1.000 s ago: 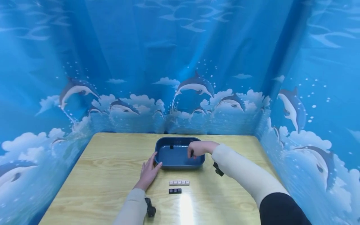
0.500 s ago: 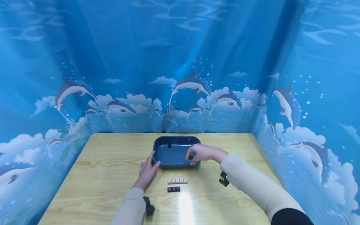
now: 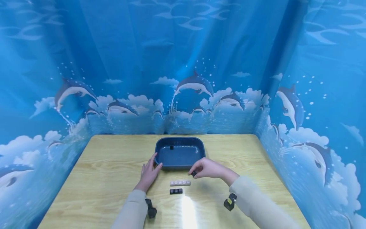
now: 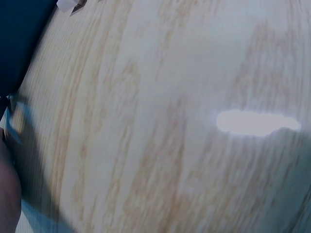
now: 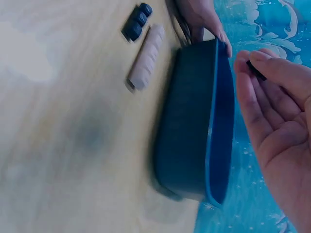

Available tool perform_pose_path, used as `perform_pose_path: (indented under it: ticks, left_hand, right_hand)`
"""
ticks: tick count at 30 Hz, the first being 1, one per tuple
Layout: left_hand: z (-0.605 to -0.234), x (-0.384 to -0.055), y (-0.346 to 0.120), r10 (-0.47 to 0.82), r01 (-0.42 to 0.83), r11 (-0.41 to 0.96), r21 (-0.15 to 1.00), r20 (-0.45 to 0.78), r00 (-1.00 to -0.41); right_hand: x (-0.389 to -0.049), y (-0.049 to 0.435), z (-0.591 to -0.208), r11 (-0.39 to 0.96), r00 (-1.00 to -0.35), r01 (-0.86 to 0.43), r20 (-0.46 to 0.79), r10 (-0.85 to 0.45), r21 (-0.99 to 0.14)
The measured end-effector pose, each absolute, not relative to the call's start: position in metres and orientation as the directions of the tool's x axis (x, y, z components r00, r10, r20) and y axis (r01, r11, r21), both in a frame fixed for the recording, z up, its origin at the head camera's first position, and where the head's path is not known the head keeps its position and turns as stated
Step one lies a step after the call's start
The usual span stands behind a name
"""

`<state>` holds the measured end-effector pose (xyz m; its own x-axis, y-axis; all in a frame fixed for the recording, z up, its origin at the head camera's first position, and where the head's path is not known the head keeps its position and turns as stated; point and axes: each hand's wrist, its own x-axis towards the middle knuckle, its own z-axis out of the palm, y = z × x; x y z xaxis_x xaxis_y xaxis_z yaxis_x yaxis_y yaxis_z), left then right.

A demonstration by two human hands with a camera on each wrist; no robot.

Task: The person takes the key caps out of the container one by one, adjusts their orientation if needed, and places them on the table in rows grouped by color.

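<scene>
My right hand [image 3: 208, 168] pinches a small black keycap [image 3: 193, 173] between thumb and fingertips, in front of the blue tray's near right corner. In the right wrist view the keycap [image 5: 256, 70] shows as a dark edge under the thumb. My left hand [image 3: 149, 174] rests with spread, fairly straight fingers at the left side of the blue tray [image 3: 177, 167]. One black keycap [image 3: 171, 147] lies inside the tray near its back left. On the table in front of it sit a row of several white keycaps [image 3: 180, 183] and, nearer me, a row of 3 black keycaps [image 3: 175, 191].
The wooden table [image 3: 114, 165] ends at a blue dolphin-print curtain [image 3: 128, 79] at the back and on both sides. A bright light reflection [image 3: 189, 211] lies on the tabletop near the front. Each wrist wears a small black device [image 3: 230, 202].
My right hand has drawn back out of the tray toward me, carrying the black keycap over the near rim. The left hand stays at the tray's left side.
</scene>
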<state>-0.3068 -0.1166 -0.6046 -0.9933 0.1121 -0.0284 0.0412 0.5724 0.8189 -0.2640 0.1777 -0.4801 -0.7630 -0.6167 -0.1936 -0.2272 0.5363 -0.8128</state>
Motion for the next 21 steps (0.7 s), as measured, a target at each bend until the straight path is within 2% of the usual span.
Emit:
perform_pose_path:
  ticks: [3, 13, 17, 21]
  left_hand:
    - [-0.604, -0.307, -0.117, 0.112, 0.038, 0.569, 0.822, -0.031, -0.993]
    - [-0.600, -0.308, -0.117, 0.120, 0.049, 0.563, 0.825, -0.022, -0.993]
    - [-0.600, -0.308, -0.117, 0.118, 0.047, 0.566, 0.823, -0.025, -0.993]
    - [-0.600, -0.308, -0.117, 0.114, 0.031, 0.574, 0.819, -0.042, -0.993]
  right_hand:
    - [-0.256, 0.175, -0.491, 0.489, -0.787, -0.201, -0.158, -0.597, -0.849]
    - [-0.244, 0.172, -0.530, 0.408, -0.853, -0.250, 0.000, -0.522, -0.878]
    - [-0.236, 0.170, -0.542, 0.394, -0.876, -0.232, 0.015, -0.482, -0.889]
    - [-0.226, 0.165, -0.549, 0.410, -0.927, -0.167, 0.001, -0.376, -0.897]
